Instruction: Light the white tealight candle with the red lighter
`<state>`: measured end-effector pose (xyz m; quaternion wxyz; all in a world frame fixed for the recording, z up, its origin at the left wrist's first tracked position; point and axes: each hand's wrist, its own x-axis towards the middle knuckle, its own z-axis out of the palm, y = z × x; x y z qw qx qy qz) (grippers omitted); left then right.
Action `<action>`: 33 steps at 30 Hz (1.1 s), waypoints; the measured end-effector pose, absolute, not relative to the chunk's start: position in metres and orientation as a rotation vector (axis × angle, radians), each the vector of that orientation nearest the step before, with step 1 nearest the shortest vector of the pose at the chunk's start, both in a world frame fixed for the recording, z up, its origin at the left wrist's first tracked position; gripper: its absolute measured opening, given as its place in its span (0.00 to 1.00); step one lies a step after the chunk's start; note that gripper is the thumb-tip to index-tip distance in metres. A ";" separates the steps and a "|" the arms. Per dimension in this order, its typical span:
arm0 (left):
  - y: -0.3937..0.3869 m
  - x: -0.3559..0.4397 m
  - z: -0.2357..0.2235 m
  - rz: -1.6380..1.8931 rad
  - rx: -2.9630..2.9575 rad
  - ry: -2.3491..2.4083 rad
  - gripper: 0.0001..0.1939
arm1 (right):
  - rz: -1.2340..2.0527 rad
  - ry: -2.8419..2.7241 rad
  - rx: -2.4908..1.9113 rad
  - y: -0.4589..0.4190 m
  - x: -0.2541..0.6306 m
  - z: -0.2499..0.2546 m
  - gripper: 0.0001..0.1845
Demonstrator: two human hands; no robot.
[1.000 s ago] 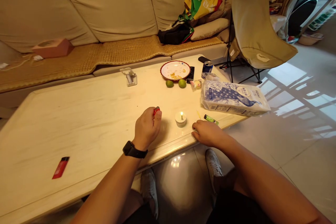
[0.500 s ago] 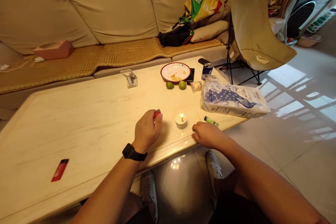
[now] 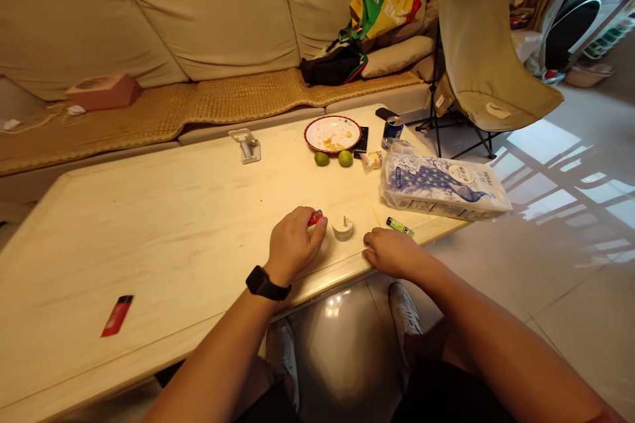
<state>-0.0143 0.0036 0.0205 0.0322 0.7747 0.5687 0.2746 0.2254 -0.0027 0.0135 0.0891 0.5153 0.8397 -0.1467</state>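
My left hand, with a black watch on its wrist, is closed around a red lighter, whose top end shows past the fingers. Just right of it, a small white candle with a bare wick stands upright on the table; I see no flame on it. My right hand rests at the table's front edge with its fingers curled together. Whatever those fingers may hold is hidden. Close behind that hand lies a green lighter, beside a thin yellow strip.
A wrapped tissue pack overhangs the right edge of the table. Farther back are a plate with food scraps, two limes, a can and a white stand. A red, black-ended object lies front left.
The candle's flame, lit half a second ago, is gone. My left hand has moved right, nearer the candle, with the red lighter in it. My right hand stays at the edge.
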 end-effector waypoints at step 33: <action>0.005 0.008 0.021 0.790 2.554 1.658 0.14 | -0.475 2.478 1.542 -0.002 0.226 0.013 0.17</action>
